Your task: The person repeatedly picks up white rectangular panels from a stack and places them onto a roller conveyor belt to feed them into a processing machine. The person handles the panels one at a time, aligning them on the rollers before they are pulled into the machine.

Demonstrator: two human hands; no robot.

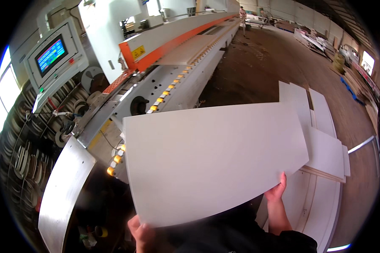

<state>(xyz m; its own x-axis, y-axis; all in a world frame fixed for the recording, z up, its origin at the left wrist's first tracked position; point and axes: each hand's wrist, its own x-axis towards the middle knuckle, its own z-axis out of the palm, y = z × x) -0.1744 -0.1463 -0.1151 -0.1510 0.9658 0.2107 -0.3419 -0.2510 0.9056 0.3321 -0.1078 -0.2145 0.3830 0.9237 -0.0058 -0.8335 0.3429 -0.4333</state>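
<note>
A large white board [211,156] is held up in front of my body, its broad flat face toward me. My left hand [140,231] grips its near left corner, the thumb on the upper face. At the near right edge my right hand [277,189] is closed on the same board, thumb up along the rim and the other fingers hidden beneath. Beyond the board's far left corner runs a long machine [164,86] with an orange guard [133,59] and a row of yellow rollers [172,86]. Another pale panel [188,48] lies on that machine.
To my right are stacked white panels [325,147]. A control panel with a lit screen [50,55] stands at the left, above racks of rolled edging strip [27,162]. A bare metal plate [65,189] juts out at the near left. Far off, a person [242,17] stands beside the machine.
</note>
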